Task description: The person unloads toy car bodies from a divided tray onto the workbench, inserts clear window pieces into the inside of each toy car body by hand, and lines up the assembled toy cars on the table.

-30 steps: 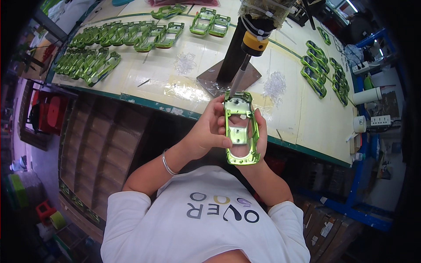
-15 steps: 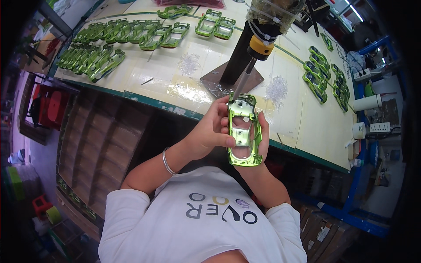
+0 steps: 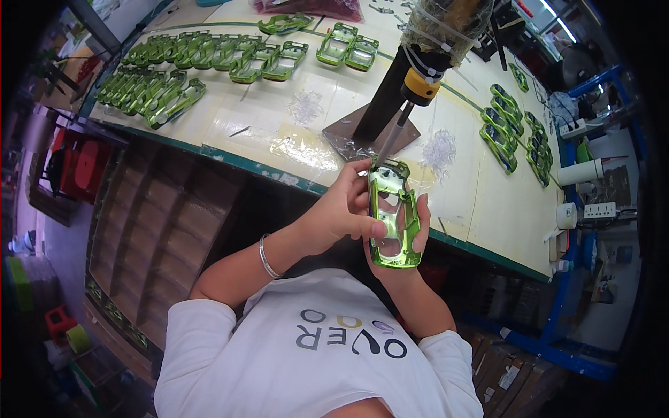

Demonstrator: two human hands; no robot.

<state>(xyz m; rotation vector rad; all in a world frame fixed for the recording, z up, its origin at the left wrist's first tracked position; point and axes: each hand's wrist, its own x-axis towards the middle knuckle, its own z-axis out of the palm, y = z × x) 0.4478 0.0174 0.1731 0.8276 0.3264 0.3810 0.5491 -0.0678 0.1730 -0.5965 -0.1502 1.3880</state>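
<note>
Green metal frame (image 3: 394, 216) — left hand (image 3: 341, 209) pinching its edge | right hand (image 3: 397, 261) apparently clasping underneath — tool tip (image 3: 387, 148) touching top

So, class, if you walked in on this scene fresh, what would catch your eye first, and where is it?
First, the shiny green frame at the centre, held upright in front of the workbench edge by the left hand and the right hand, with the tip of a mounted screwdriver at its top end. Next, the rows of matching green frames laid out on the workbench at the upper left, and more on the right.
</note>
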